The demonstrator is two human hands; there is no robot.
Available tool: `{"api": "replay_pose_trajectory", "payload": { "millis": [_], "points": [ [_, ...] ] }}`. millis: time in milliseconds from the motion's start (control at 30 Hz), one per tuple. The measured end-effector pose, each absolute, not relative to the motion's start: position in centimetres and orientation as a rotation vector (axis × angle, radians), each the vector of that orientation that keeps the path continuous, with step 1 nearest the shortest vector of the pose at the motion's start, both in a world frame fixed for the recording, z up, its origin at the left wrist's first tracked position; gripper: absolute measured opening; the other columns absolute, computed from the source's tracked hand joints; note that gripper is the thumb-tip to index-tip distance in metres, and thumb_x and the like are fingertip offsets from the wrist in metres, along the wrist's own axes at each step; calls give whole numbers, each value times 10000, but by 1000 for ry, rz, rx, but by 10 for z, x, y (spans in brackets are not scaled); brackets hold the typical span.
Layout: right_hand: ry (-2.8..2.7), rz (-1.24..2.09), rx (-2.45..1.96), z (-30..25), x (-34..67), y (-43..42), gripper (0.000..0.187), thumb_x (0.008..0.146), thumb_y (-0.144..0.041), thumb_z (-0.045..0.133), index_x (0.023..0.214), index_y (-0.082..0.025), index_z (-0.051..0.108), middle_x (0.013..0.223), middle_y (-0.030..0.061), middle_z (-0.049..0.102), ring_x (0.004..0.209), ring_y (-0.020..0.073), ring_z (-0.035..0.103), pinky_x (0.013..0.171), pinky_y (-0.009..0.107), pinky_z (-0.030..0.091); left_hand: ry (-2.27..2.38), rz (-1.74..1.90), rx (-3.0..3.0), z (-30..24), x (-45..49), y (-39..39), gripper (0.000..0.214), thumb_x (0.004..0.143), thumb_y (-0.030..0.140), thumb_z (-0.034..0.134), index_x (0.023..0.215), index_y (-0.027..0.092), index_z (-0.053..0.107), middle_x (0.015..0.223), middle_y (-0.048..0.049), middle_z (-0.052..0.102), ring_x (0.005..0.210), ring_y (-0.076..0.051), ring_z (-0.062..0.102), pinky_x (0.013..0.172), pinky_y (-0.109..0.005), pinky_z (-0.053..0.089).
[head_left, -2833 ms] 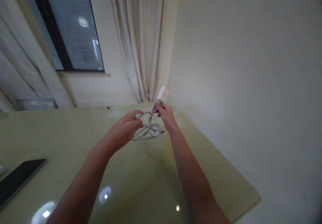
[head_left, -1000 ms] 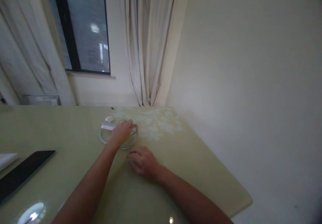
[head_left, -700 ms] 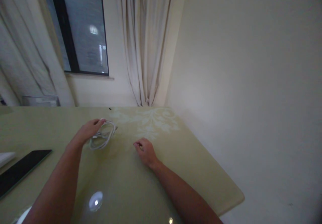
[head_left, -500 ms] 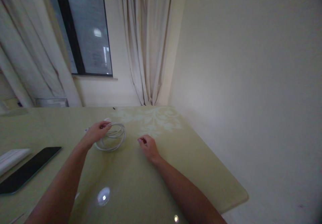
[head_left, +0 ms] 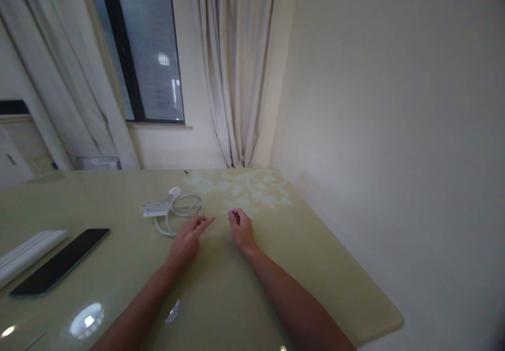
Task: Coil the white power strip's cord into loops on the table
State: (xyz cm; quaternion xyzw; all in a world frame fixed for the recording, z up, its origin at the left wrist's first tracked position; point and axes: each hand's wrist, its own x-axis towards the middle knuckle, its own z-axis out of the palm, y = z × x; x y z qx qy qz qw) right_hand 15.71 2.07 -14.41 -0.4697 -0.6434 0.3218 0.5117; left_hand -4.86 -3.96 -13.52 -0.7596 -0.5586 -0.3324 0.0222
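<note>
Two bare hands meet near the middle of a glossy, pale green table (head_left: 315, 282). The left hand (head_left: 189, 239) is partly open, its index finger stretched towards the right and the others loosely bent; it grips nothing that shows. Its fingers overlap the near right edge of a coiled, pale grey-white cable (head_left: 183, 214), and whether they touch it cannot be told. The right hand (head_left: 241, 230) is just beside it, fingers curled in towards the thumb; whether it is fully closed or holds something small is unclear.

The cable lies in loose loops on the table, beyond the left hand. At its left side lies a flat, white rectangular power strip (head_left: 155, 209), and at its far side a small white plug (head_left: 174, 190).

Farther left and nearer, a long, thin black slab (head_left: 61, 262) lies at a slant, with a long white box-like object (head_left: 31, 254) beside it on the left. A pale leafy pattern (head_left: 252, 188) covers the table's far right part. Behind stand cream fabric curtains (head_left: 236, 67), a dark-framed window (head_left: 153, 46) and, to the right, a plain off-white wall (head_left: 386, 130).
</note>
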Motion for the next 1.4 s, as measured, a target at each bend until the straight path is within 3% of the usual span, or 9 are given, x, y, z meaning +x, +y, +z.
{"api": "replay_pose_trajectory", "payload": {
  "millis": [67, 167, 300, 433, 533, 667, 1000, 1167, 1400],
  "points": [
    [-1554, 760, -1131, -144, 158, 20, 277, 1000, -426, 534, 988, -199, 691, 904, 49, 720, 805, 184, 663, 774, 299, 514, -1812, -994, -2143, -130, -62, -37, 598, 862, 50, 448, 1339, 240, 754, 1309, -152, 724, 1198, -303, 681, 1068, -445, 518],
    [-1548, 724, -1138, -145, 159, 19, 259, 997, -403, 542, 1001, -198, 700, 991, 77, 715, 850, 195, 665, 813, 321, 525, -1993, -862, -1885, -126, -80, -37, 421, 970, 309, 541, 1332, 207, 730, 1346, -185, 695, 1230, -373, 642, 1066, -499, 495],
    [-1541, 705, -1139, -145, 159, 20, 243, 995, -374, 548, 995, -193, 711, 1055, 98, 690, 855, 194, 673, 818, 329, 544, -2089, -762, -1794, -127, -89, -34, 531, 983, 557, 546, 1323, 183, 709, 1364, -207, 694, 1268, -417, 617, 1028, -509, 488],
    [-1548, 714, -1136, -145, 161, 20, 233, 991, -363, 562, 994, -193, 721, 1078, 101, 678, 846, 186, 679, 807, 323, 559, -2130, -682, -1992, -131, -83, -31, 455, 1036, 515, 465, 1234, 221, 751, 1298, -161, 755, 1246, -375, 656, 1081, -527, 450],
    [-1544, 713, -1148, -146, 163, 19, 224, 989, -349, 562, 998, -194, 724, 1098, 103, 675, 859, 188, 680, 816, 329, 565, -2075, -608, -2110, -134, -75, -32, 375, 1006, 494, 544, 1172, 245, 770, 1265, -144, 770, 1210, -354, 684, 1129, -546, 413],
    [-1534, 709, -1168, -146, 167, 20, 223, 979, -351, 568, 988, -195, 726, 1096, 106, 676, 872, 197, 680, 821, 337, 569, -2065, -640, -2102, -133, -67, -31, 290, 1017, 323, 492, 1036, 252, 772, 1183, -146, 800, 1136, -346, 719, 1118, -564, 411],
    [-1484, 761, -1183, -150, 172, 27, 317, 974, -467, 522, 1020, -201, 688, 1075, 114, 696, 886, 218, 679, 791, 336, 558, -1981, -1709, -2053, -104, -58, -46, 419, 1011, 556, 410, 901, 248, 672, 904, -88, 759, 880, -290, 702, 850, -391, 534],
    [-1479, 860, -1129, -148, 171, 25, 389, 999, -544, 478, 1044, -204, 662, 963, 81, 717, 824, 206, 684, 737, 316, 545, -1898, -2216, -2011, -83, -49, -57, 491, 1033, 650, 436, 871, 234, 641, 884, -59, 682, 906, -244, 647, 873, -366, 545],
    [-1508, 982, -1021, -146, 170, 26, 294, 982, -372, 466, 1013, -197, 700, 990, 65, 764, 807, 185, 713, 738, 304, 540, -1683, -3320, -1741, -81, -32, -56, 470, 957, 670, 624, 859, 243, 455, 821, 31, 579, 666, -130, 553, 812, -416, 631]
  ]
}}
